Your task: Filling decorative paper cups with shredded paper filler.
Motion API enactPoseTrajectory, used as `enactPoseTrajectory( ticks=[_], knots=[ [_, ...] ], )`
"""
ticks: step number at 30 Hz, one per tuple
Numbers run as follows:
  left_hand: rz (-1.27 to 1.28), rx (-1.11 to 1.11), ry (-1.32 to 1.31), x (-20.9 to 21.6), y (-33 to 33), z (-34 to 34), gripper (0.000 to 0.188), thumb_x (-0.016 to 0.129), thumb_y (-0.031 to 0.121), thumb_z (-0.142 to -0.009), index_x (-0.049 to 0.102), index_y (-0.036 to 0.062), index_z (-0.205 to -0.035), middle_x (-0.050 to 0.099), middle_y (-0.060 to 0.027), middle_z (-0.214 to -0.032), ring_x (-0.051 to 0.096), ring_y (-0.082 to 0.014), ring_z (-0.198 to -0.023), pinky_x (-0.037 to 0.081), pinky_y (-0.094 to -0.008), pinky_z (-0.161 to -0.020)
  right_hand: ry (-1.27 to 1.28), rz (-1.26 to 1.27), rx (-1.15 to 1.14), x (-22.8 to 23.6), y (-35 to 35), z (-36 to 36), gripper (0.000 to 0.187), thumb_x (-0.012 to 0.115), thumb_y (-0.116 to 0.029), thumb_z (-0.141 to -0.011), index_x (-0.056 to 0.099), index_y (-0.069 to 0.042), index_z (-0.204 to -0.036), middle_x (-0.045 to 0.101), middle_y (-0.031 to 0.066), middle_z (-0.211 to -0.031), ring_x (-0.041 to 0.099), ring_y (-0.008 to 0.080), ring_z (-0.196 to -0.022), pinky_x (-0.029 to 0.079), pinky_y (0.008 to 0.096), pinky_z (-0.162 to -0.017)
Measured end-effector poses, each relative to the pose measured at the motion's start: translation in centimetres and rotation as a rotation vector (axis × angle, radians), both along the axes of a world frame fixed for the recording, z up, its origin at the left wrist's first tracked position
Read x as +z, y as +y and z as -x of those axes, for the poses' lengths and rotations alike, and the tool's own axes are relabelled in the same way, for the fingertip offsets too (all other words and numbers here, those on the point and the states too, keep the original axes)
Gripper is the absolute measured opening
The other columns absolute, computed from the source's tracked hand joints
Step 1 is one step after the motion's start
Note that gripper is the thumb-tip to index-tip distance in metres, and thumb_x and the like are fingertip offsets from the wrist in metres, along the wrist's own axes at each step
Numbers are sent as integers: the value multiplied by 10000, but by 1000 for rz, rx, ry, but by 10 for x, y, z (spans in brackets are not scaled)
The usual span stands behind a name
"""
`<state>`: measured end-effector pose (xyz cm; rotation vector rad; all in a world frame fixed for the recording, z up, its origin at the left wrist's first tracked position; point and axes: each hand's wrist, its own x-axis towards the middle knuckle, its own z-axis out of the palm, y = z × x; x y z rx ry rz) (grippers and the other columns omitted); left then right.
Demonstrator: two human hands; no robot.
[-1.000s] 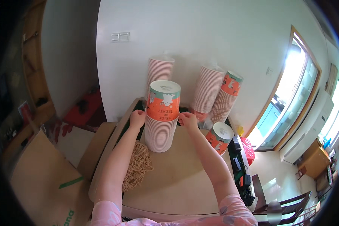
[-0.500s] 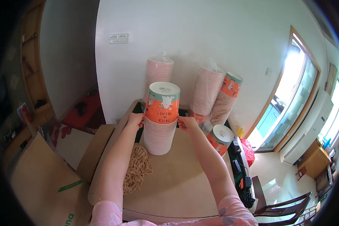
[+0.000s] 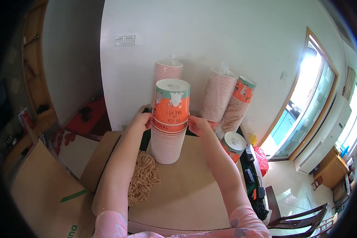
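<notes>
In front of me stands an upside-down stack of nested paper buckets, white rims showing one above another. The top paper bucket, orange and teal with a white ghost-like figure, is raised slightly, so a band of orange shows on the one below. My left hand pinches its rim on the left side. Opposite it, my right hand has its fingers closed on the same rim. Beside my left forearm lies a tangled heap of tan cord on the brown table top.
Behind stand a bagged bucket stack, another bagged stack and an unbagged bucket stack. A single upturned bucket sits at right. Black adapters and cables line the table's right edge. An open cardboard box stands at left.
Both hands have lifted the top bucket a little, partly separating it from the stack. The rest of the stack stays in place.
</notes>
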<state>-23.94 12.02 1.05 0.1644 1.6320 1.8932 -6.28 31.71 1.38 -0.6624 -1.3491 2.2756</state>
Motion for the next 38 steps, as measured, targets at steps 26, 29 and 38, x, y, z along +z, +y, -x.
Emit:
enactPoseTrajectory(
  ticks=[26, 29, 38],
  knots=[
    [341, 189, 687, -121, -216, -143, 102, 636, 120, -867, 647, 24, -901, 627, -33, -753, 572, -99, -687, 448, -262, -614, -216, -1205, 63, -73, -197, -274, 152, 685, 11, -782, 646, -35, -922, 616, 95, -953, 644, 225, -835, 542, 308, -711],
    [455, 246, 771, -137, -218, -133, 132, 642, 140, -861, 646, 12, -891, 629, -56, -751, 589, -132, -713, 465, -286, -652, -245, -1175, 78, -86, -203, -281, 171, 699, 0, -774, 648, -48, -930, 613, 91, -1003, 650, 214, -812, 545, 313, -693],
    [333, 132, 578, -112, -214, -78, 191, 694, 189, -809, 673, 99, -976, 669, -103, -929, 625, -227, -836, 467, -342, -798, -219, -1141, -52, -80, -207, -302, 342, 728, -29, -756, 631, -60, -1083, 566, 119, -1187, 659, 187, -792, 548, 306, -713]
  ],
)
